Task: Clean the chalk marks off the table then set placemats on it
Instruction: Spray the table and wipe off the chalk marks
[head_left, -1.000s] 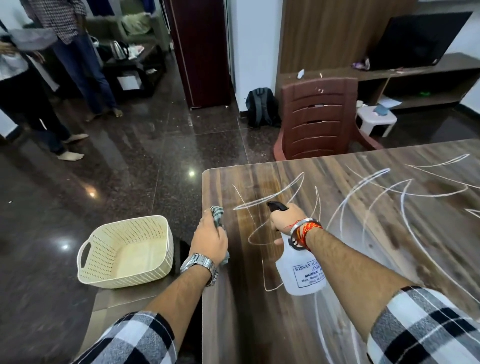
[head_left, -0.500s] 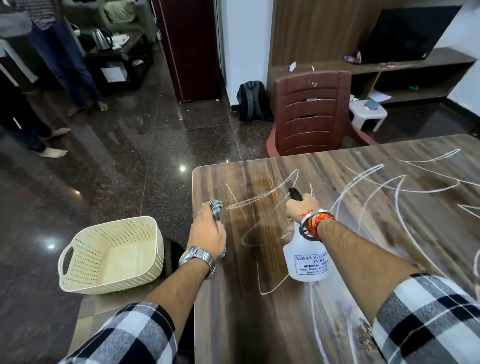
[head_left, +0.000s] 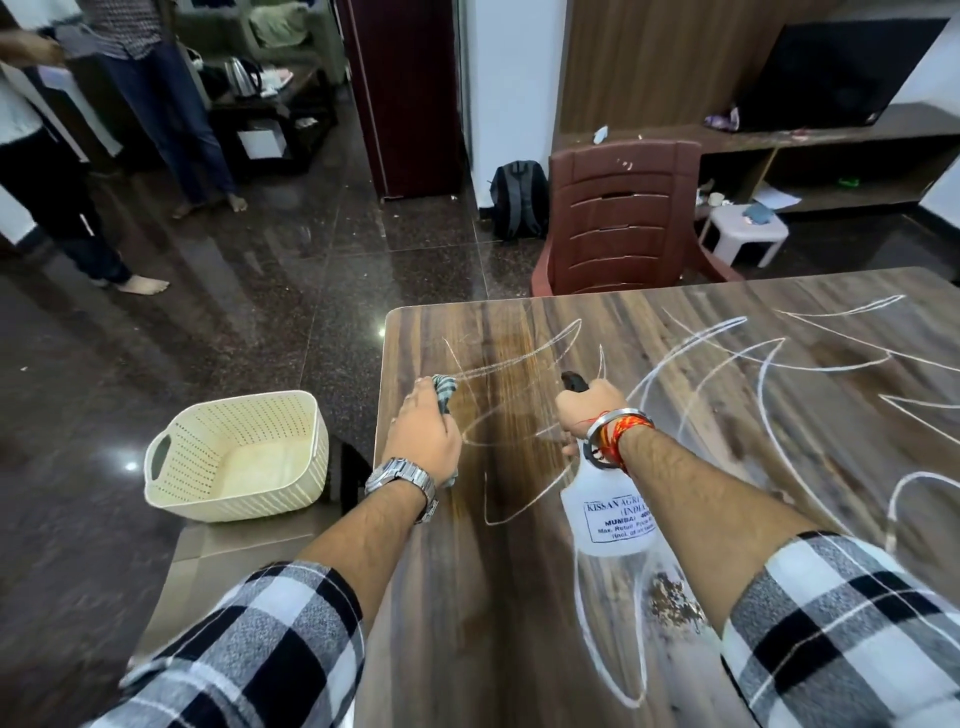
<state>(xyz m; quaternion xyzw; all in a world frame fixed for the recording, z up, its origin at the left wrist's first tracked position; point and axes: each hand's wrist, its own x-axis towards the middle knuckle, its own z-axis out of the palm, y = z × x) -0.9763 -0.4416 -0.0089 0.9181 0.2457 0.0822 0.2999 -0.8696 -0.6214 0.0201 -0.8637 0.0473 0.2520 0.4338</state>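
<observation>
White chalk marks (head_left: 727, 358) curve across the dark wooden table (head_left: 519, 597). My left hand (head_left: 426, 436) grips a grey checked cloth (head_left: 444, 387) and presses it on the table near the left edge. My right hand (head_left: 589, 410) holds a white spray bottle (head_left: 608, 512) by its black trigger head, the nozzle aimed at the table's far left part. The wood between my hands looks wet and dark. No placemats are in view.
A cream perforated basket (head_left: 234, 457) sits on a low surface left of the table. A brown plastic chair (head_left: 623, 218) stands at the far edge, with a white stool (head_left: 745, 234) and a backpack (head_left: 519, 200) behind. Two people (head_left: 156, 104) stand at the back left.
My right hand with the spray bottle has moved a little away from me and to the right. The cloth hand has stayed in about the same place near the left edge.
</observation>
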